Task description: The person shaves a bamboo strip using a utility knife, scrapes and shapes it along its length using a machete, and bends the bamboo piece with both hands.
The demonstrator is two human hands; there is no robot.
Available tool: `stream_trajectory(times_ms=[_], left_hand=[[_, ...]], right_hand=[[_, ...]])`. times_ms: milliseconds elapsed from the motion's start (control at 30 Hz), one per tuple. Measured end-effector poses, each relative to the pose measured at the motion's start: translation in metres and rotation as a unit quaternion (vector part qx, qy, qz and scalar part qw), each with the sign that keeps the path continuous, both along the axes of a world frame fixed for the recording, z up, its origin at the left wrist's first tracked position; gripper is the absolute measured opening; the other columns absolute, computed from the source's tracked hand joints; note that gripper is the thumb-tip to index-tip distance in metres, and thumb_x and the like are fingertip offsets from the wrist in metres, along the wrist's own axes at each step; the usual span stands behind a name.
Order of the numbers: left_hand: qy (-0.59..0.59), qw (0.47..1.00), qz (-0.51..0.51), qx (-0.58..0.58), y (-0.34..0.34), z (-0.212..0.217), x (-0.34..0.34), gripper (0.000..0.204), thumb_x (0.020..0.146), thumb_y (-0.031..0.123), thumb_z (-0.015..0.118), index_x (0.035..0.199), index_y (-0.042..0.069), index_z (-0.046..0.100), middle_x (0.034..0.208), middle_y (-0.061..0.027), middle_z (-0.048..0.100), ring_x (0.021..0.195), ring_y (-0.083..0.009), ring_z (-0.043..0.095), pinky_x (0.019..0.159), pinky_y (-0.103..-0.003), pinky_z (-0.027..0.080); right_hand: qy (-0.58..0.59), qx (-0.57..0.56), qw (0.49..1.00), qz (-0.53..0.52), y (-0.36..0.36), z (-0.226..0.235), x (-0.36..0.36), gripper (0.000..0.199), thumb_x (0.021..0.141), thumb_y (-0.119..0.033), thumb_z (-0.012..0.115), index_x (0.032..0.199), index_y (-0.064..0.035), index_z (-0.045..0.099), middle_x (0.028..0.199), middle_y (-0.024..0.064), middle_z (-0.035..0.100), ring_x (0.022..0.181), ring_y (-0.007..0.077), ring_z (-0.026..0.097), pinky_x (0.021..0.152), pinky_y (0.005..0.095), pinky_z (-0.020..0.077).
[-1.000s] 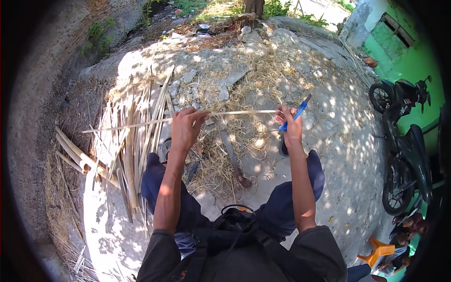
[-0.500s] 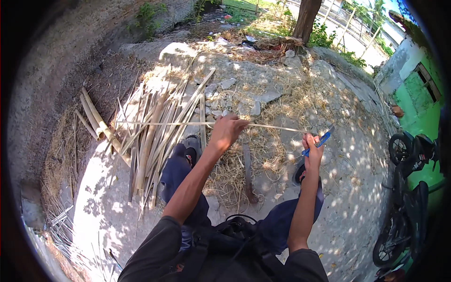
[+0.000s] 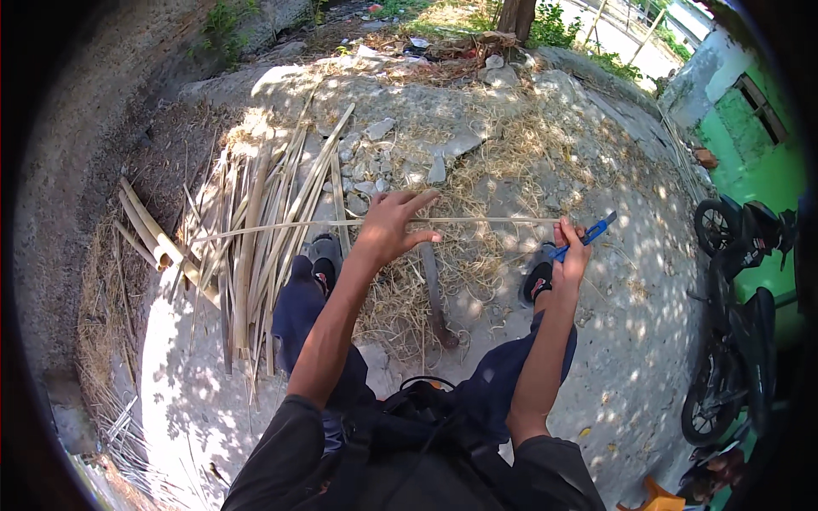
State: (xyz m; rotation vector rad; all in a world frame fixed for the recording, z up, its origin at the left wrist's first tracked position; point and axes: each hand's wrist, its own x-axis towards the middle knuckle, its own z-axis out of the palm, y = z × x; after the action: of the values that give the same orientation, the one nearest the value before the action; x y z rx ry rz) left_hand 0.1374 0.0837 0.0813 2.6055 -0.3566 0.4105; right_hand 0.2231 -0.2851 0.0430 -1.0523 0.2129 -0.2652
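Observation:
A long thin bamboo strip (image 3: 290, 226) runs level across the middle, from above the pile on the left to my right hand. My left hand (image 3: 394, 226) rests on it near its middle, fingers spread and only loosely around it. My right hand (image 3: 572, 252) is closed on a blue-handled knife (image 3: 590, 234) and pinches the strip's right end. Both my feet in dark sandals (image 3: 322, 266) stand on the concrete below.
A pile of split bamboo slats (image 3: 256, 230) lies at the left, with thicker bamboo pieces (image 3: 153, 234) beside it. Dry shavings (image 3: 477, 255) cover the ground. A dark machete-like blade (image 3: 433, 294) lies between my legs. Motorcycles (image 3: 733, 281) are parked at the right by a green wall.
The view has swung left. My left hand has slid along the strip and opened its fingers, while my right hand stays on the knife at the strip's end.

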Motion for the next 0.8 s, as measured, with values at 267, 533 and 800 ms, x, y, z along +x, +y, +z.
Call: stream_trajectory(times_ms=[267, 533, 800], left_hand=[[-0.061, 0.994, 0.086, 0.026, 0.035, 0.017, -0.022, 0.1, 0.064, 0.067, 0.086, 0.148, 0.021, 0.057, 0.152, -0.0116, 0.052, 0.148, -0.0332, 0.039, 0.122, -0.056, 0.025], [0.042, 0.991, 0.122, 0.03, 0.061, -0.004, -0.035, 0.075, 0.076, 0.033, 0.09, 0.143, 0.016, 0.061, 0.139, -0.0143, 0.063, 0.131, -0.0326, 0.058, 0.117, -0.05, 0.037], [0.037, 0.994, 0.054, -0.093, 0.054, 0.032, -0.026, 0.026, 0.085, 0.02, 0.082, 0.105, 0.005, 0.075, 0.091, -0.0114, 0.075, 0.081, -0.0272, 0.072, 0.072, -0.039, 0.055]], right_hand=[[0.01, 0.044, 0.998, -0.034, -0.028, -0.001, 0.001, 0.034, 0.088, 0.004, 0.077, 0.088, -0.0131, 0.048, 0.088, 0.0068, 0.066, 0.08, 0.0177, 0.071, 0.079, 0.0273, 0.0614], [-0.014, 0.078, 0.996, -0.051, -0.051, -0.005, 0.003, 0.023, 0.089, 0.004, 0.075, 0.087, -0.0098, 0.057, 0.091, 0.0053, 0.067, 0.084, 0.0162, 0.07, 0.079, 0.0265, 0.0604], [-0.025, 0.125, 0.99, -0.055, -0.077, -0.013, 0.01, 0.006, 0.093, 0.001, 0.071, 0.092, -0.0009, 0.066, 0.097, 0.008, 0.069, 0.084, 0.0145, 0.07, 0.077, 0.022, 0.0614]])
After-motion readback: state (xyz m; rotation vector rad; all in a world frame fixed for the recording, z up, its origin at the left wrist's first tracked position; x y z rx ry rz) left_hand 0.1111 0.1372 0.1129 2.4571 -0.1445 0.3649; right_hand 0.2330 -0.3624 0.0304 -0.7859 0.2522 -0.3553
